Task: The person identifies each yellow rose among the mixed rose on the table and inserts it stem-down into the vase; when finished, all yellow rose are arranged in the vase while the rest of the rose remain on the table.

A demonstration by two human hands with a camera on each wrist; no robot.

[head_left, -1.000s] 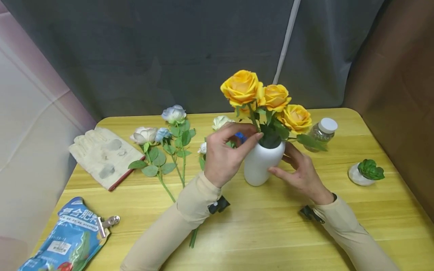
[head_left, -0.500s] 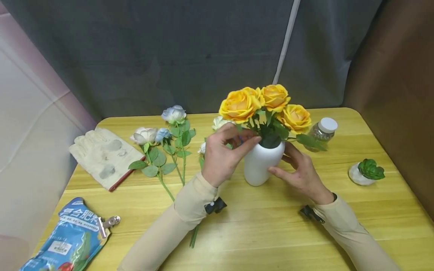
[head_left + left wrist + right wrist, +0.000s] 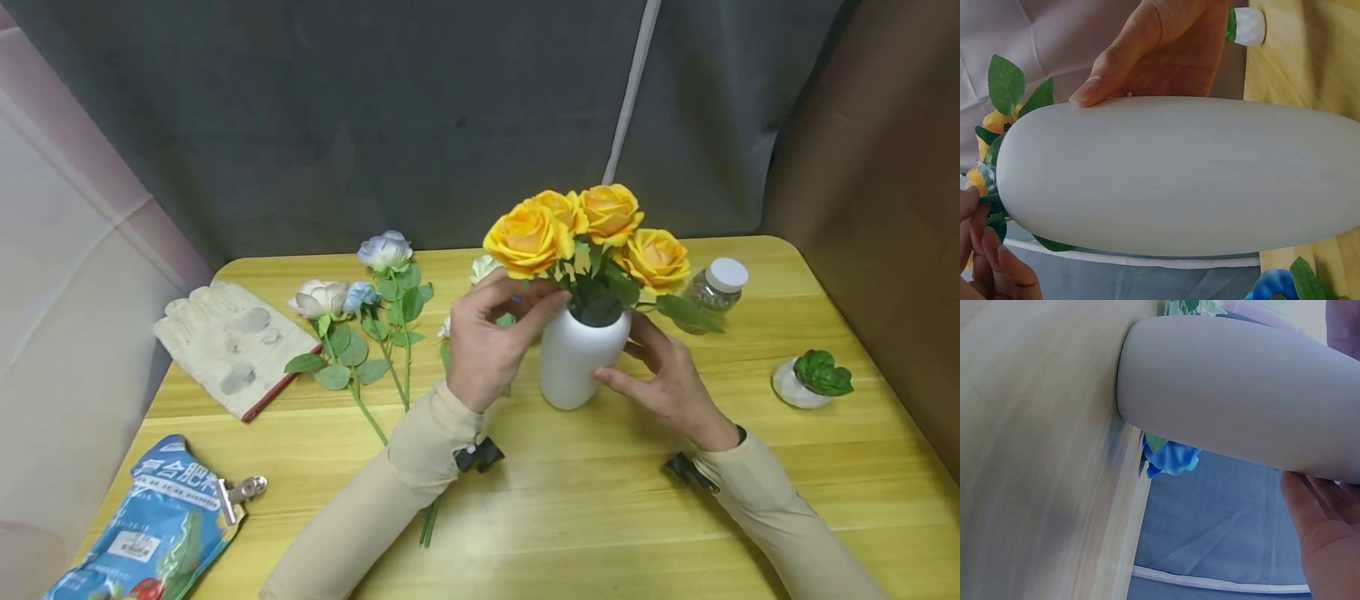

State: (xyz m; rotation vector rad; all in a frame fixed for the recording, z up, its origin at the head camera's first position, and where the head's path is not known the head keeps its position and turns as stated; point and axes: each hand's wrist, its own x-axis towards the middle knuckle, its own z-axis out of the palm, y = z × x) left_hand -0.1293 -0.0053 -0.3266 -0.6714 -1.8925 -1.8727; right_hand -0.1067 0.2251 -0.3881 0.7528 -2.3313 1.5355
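Note:
A white vase (image 3: 577,367) stands upright on the wooden table, holding several yellow roses (image 3: 611,214) with green leaves. My left hand (image 3: 489,343) is at the vase's mouth, just below the front-left yellow rose (image 3: 527,240). In the left wrist view, thumb and fingertips of that left hand (image 3: 997,265) pinch a green stem right at the rim. My right hand (image 3: 666,379) holds the vase from the right, thumb on the near side and fingers behind. The right wrist view shows the right hand's fingers (image 3: 1304,500) against the vase wall (image 3: 1229,394).
Pale and blue flowers (image 3: 385,252) lie left of the vase, and a blue bloom (image 3: 1172,457) sits behind it. Farther left are work gloves (image 3: 232,350) and a blue bag (image 3: 150,525) with a metal clip (image 3: 238,496). A lidded jar (image 3: 716,287) and potted succulent (image 3: 813,382) stand right.
The front-left rose has come down toward the vase, its stem sinking into the mouth, and my left hand has lowered slightly. My right hand has stayed on the vase.

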